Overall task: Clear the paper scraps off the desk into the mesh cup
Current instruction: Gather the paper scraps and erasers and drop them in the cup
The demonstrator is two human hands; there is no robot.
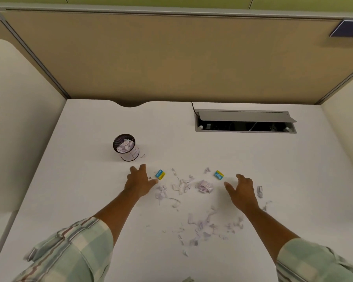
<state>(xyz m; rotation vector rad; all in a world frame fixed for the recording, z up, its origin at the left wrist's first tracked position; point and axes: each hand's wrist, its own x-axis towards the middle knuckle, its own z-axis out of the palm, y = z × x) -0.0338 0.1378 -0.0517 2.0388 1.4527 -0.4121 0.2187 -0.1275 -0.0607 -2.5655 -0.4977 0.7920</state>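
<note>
Both hands, left (139, 183) and right (243, 191), hover spread and empty over the bench (253, 159), scraps (181, 186) between them. Gathering looks next: pinch a cluster, carry it to the cup (126, 147) beyond the left grip.

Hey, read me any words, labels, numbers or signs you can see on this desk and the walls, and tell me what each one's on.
Left blue-and-yellow eraser: white brand print, too small and blurred to read.
Right blue-and-yellow eraser: the same print, unreadable.
White label on the mesh cup: a hand-drawn mark, perhaps a boxed "B"; not certain.
Dark blue sign on the partition, cut off by the picture's edge: only a fragment of a white character, unreadable.
</note>
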